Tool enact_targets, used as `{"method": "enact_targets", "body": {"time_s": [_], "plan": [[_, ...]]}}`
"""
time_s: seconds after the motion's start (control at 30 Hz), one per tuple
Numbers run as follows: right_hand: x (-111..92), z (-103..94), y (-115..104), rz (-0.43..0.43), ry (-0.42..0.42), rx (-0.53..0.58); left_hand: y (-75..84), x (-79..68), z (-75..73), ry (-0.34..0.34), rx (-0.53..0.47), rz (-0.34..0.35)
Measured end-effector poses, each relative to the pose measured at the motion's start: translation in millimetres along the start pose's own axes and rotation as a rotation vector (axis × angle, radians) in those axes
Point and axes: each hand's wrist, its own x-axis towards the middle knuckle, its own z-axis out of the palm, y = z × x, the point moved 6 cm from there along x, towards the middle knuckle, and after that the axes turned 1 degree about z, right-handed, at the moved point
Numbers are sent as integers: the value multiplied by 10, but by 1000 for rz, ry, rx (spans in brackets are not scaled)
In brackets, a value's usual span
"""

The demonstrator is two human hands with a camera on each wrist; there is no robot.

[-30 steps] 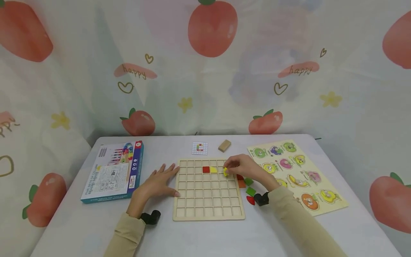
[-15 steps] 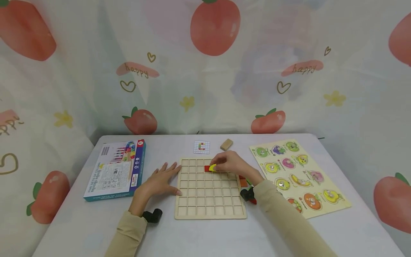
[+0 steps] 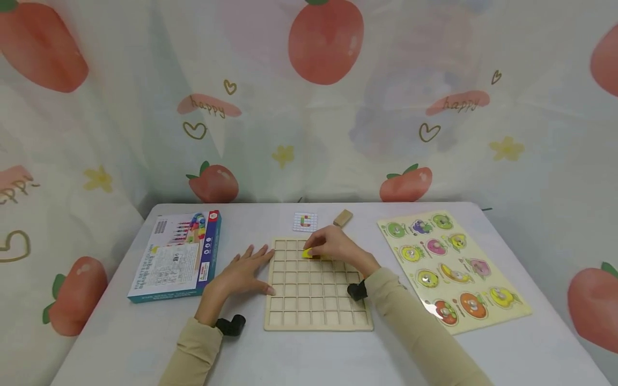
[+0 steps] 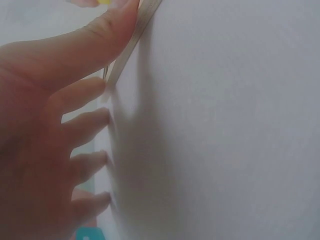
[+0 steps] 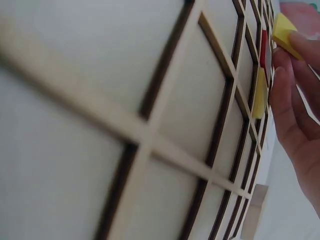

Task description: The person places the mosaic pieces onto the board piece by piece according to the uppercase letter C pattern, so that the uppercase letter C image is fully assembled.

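My right hand (image 3: 336, 245) pinches a yellow piece (image 5: 284, 31) between thumb and fingers. That piece is close over the upper rows of a wooden grid board (image 3: 318, 320). In the right wrist view, a red square (image 5: 263, 47) and another yellow piece (image 5: 259, 95) lie in neighbouring cells, near the fingertips; in the head view the hand covers them. At the board's left edge is my left hand (image 3: 237, 277), its fingers spread, with the thumb at the board's side. The left wrist view shows its fingertips on the white cloth beside the frame.
Beyond the board lie a small pattern card (image 3: 305, 221) and a wooden block (image 3: 343, 218). A boxed toy set (image 3: 174, 257) is at the left. On the right stands a flat fruit puzzle board (image 3: 454, 273). Loose pieces right of the grid are hidden behind the right forearm.
My right hand has moved left across the board with the yellow piece, from right of the placed pieces to beside the red square. The left hand has stayed in place.
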Motion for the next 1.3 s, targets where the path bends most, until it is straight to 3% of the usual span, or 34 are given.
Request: {"method": "enact_targets", "body": {"time_s": [0.4,0.63,0.9,1.3], "plan": [[73,95,-110,-23,1,-130,-7,5,11,10,5,0],[67,121,-123,0,11,-118,-6,6,5,10,7,4],[79,162,-156,-53,23,-249,-5,-4,13,17,-6,5],[-75,-43,-85,-60,83,-196,-7,-12,35,20,-11,13]]}}
